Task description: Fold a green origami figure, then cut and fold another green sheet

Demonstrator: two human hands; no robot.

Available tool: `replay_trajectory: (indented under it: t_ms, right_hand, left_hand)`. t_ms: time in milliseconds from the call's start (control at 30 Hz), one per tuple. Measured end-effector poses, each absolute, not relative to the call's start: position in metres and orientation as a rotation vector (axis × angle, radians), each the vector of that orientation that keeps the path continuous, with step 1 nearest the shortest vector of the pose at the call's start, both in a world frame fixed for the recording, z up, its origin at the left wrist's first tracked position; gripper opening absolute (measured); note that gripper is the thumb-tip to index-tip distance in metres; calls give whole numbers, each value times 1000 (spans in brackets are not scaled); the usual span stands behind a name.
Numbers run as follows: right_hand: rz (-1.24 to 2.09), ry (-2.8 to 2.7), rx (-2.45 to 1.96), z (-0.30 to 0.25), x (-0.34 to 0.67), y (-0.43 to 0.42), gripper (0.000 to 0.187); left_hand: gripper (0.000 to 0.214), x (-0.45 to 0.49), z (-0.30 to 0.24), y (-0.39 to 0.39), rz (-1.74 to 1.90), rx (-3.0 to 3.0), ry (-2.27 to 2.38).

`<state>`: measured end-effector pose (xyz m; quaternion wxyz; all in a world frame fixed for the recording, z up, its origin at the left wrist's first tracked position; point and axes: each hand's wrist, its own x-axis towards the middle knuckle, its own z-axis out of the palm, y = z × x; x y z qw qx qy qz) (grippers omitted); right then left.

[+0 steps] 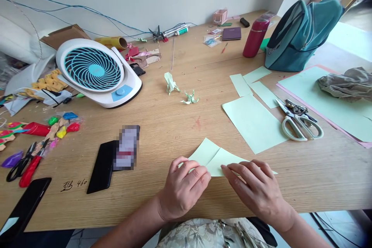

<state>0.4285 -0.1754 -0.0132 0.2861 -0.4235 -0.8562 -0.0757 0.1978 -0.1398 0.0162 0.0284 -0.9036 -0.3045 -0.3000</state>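
A pale green sheet of paper with a crease down its middle lies on the table close to my body. My left hand grips its left part with curled fingers, the thumb out of sight. At its right part, my right hand has its fingers together over the near edge, and they partly cover the paper. Two folded paper figures, a taller one and a smaller one, stand farther back. A larger green sheet rests to the right, with cut paper strips behind it.
White-handled scissors and keys lie at the right, near a backpack and a red bottle. To the left are a fan, phones, black-handled scissors and wrapped coloured lumps.
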Motion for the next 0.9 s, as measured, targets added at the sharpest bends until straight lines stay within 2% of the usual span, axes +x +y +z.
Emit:
replay_trajectory:
  t_ms: [267, 433, 700, 900]
  right_hand:
    - [-172, -2218, -1042, -3, 411, -161, 32]
    - [-170, -2239, -1000, -9, 420, -166, 36]
    - [-229, -2243, -1140, -28, 463, -169, 52]
    - [-229, -2217, -1245, -32, 482, -167, 61]
  left_hand:
    - [11, 209, 29, -130, -914, -2749, -862]
    - [16, 193, 32, -128, -945, -2755, -796]
    - [19, 163, 36, -118, -956, -2726, -771]
    - [11, 154, 44, -114, -1034, -2717, -908]
